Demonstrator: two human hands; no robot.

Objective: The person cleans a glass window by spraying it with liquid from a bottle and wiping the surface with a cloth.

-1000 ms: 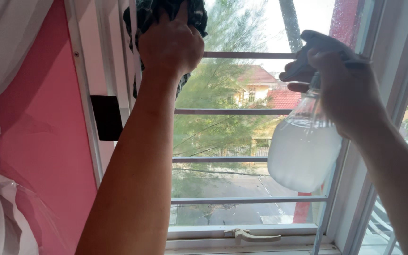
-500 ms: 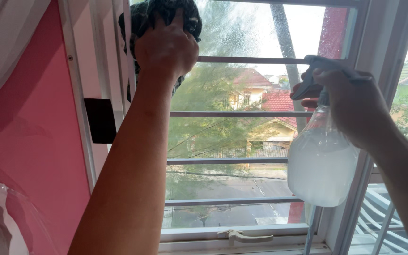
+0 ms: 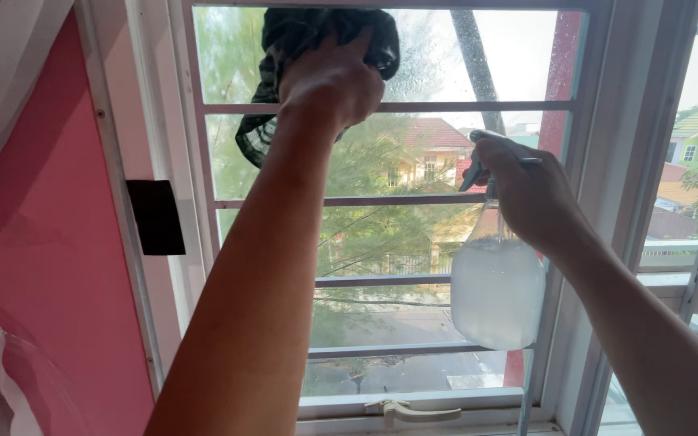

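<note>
My left hand [image 3: 331, 81] is raised high and presses a dark green checked cloth [image 3: 284, 48] against the upper part of the window pane [image 3: 414, 234], which looks wet and streaked there. My right hand [image 3: 527, 194] grips the neck and trigger of a clear spray bottle [image 3: 497, 291] about half full of cloudy liquid, held in front of the pane's right side. Horizontal white bars [image 3: 414, 280] cross the glass.
A white window frame [image 3: 607, 210] and a latch handle [image 3: 409, 413] at the sill. A pink wall [image 3: 50, 266] with a small black block [image 3: 155, 216] stands to the left, with white curtain [image 3: 2, 64] beside it. Houses and trees show outside.
My left hand with the cloth has slid right along the top of the pane. The bottle in my right hand has moved left and slightly lower; the view shifted left.
</note>
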